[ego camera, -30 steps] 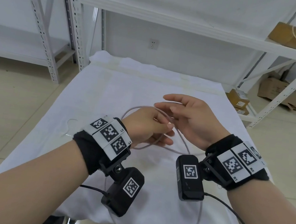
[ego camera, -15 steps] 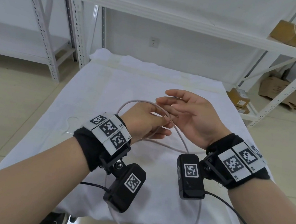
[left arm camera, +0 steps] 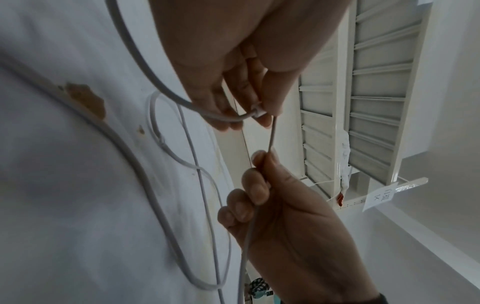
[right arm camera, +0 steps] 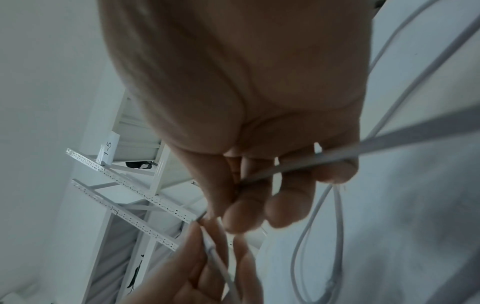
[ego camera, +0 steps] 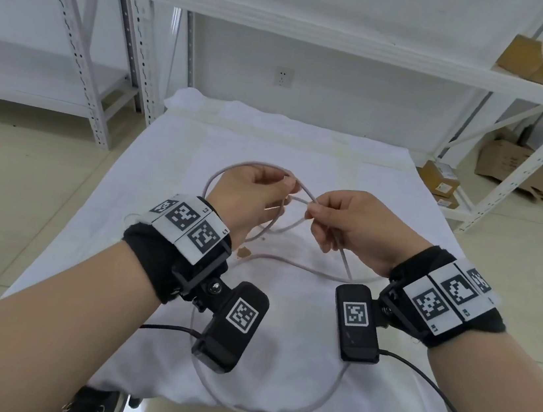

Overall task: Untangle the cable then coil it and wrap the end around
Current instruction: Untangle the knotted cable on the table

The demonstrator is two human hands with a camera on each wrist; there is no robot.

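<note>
A grey-white cable loops over the white-clothed table and hangs past its front edge. My left hand holds a raised loop, pinching the cable near a white end piece between thumb and fingers. A short stretch away, my right hand pinches the same cable between thumb and forefinger, and the strand runs down through its curled fingers. In the right wrist view the cable crosses under the palm, with my left hand just below.
Brown stains mark the cloth under the hands. A thin white wire lies in loops on the cloth to the left. White metal racks stand left, behind and right. Cardboard boxes sit on the floor at right.
My right hand, which had its fingers stretched out beside the left, has curled and now pinches the cable. The left hand kept its hold and both hands rose slightly.
</note>
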